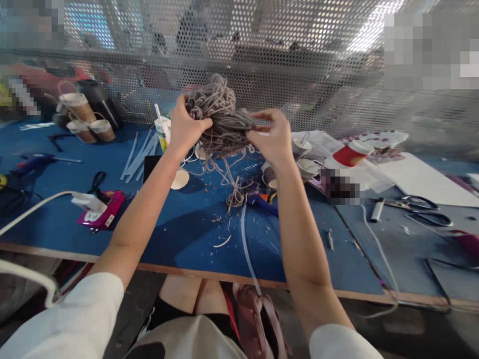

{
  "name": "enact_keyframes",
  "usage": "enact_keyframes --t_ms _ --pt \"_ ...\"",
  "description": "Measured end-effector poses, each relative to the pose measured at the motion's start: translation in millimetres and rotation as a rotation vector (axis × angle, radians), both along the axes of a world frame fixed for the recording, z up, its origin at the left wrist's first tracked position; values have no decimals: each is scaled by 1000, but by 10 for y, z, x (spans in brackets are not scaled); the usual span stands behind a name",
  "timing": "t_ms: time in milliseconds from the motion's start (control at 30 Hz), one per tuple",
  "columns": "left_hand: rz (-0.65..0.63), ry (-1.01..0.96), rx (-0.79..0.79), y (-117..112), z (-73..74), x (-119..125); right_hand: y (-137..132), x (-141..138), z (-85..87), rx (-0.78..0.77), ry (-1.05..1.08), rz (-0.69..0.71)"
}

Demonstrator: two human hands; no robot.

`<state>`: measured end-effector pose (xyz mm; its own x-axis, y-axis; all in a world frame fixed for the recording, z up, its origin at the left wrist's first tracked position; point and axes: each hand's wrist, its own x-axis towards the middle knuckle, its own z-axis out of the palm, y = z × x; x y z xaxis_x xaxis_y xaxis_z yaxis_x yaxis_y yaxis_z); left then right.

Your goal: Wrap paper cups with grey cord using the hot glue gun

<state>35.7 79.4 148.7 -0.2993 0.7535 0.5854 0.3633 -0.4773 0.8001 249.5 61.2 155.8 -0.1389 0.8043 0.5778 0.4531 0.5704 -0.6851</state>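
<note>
Grey cord bundle held up at twelve o'clock, above the blue table. To handle it well, we judge: left grip steady, right fingers light, strands eased apart without tugging, tails clear of the glue gun below. Our left hand grips its nine o'clock side, thumb across the front, other fingers mostly hidden behind. Our right hand is at its three o'clock edge, thumb and fingers narrowly parted, cord between. Loose strands hang toward six, near a tangle; whether they join, we cannot tell.
</note>
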Motion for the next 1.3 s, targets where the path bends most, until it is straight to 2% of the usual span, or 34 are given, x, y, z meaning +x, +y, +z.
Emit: enact_keyframes --t_ms 100,167,300,433,600,700,767,900,1000,1100,1200,1300 --pt "26 12 -42 28 -46 44 -84 43 84 -335 150 255" --pt "36 32 -55 -11 -41 88 -156 45 121 -410 223 282" --pt "-19 56 -34 -185 32 191 -223 -68 105 -260 203 142" --pt "-91 62 -72 -369 151 236 -260 -183 115 -151 75 93" --pt "-215 -35 -112 -457 267 175 -372 -170 214 -109 89 169" --pt "-314 -83 -135 -450 279 145 -392 -158 226 -165 124 236" --pt "-344 -84 -126 -440 261 150 -360 -175 201 -171 121 218" --pt "-279 -82 -94 -441 211 218 -259 -232 125 -37 66 64" --pt "-225 -82 -90 -468 207 268 -264 -234 114 -44 31 127" --pt "-242 -74 -84 -503 229 278 -349 -209 158 -90 -8 197" --pt "-262 -54 -68 -527 237 267 -434 -225 198 -43 -43 113" --pt "-219 -18 -39 -531 212 270 -471 -289 193 37 -79 19"
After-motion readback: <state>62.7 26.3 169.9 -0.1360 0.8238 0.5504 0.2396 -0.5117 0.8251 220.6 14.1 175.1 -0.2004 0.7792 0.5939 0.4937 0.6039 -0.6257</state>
